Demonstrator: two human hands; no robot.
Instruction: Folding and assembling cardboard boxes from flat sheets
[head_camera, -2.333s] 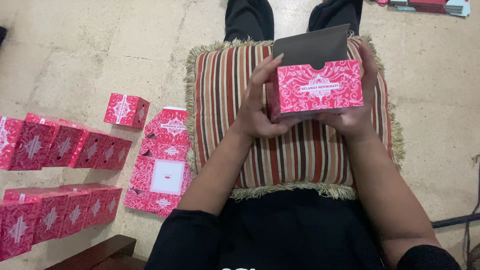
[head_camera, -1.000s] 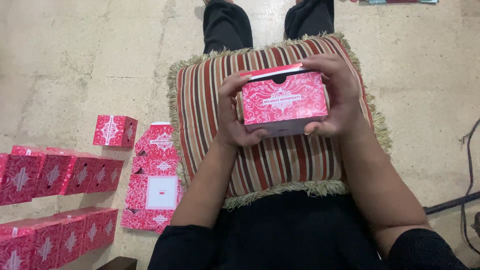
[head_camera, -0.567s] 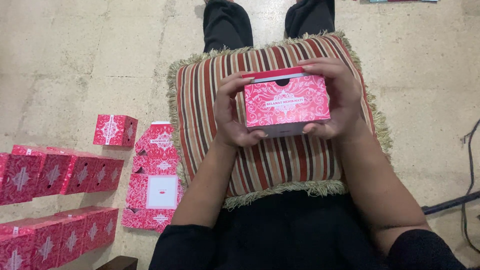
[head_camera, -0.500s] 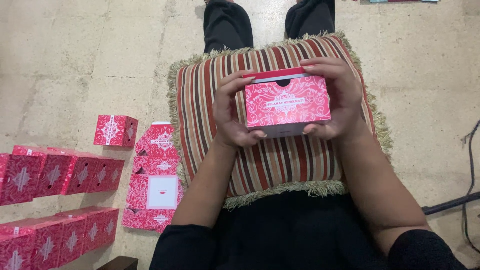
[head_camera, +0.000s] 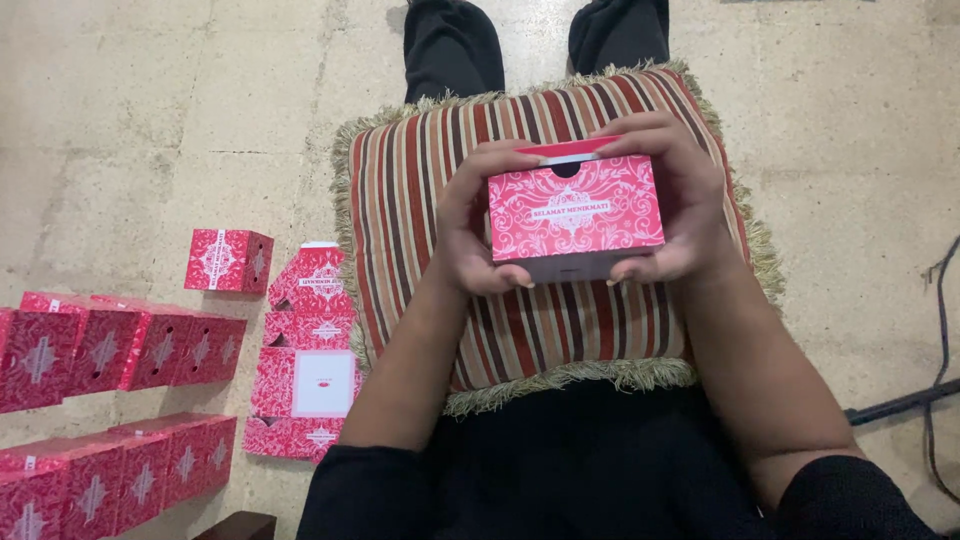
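I hold a pink patterned cardboard box (head_camera: 575, 212) above a red, brown and cream striped cushion (head_camera: 420, 200) that rests on my lap. My left hand (head_camera: 470, 225) grips the box's left side, thumb under its lower edge. My right hand (head_camera: 680, 205) wraps the right side, with fingers over the top edge where the lid flap sits almost closed. The box's front face is turned toward me and its grey underside shows.
On the floor to my left lies a stack of flat unfolded pink box blanks (head_camera: 310, 365). One assembled pink box (head_camera: 227, 260) stands apart, beside two rows of several assembled boxes (head_camera: 110, 345). A dark cable (head_camera: 935, 330) runs along the right edge.
The dark open lid flap that stood up behind the box has been folded down onto its top. The box has stayed over the cushion, held by both hands.
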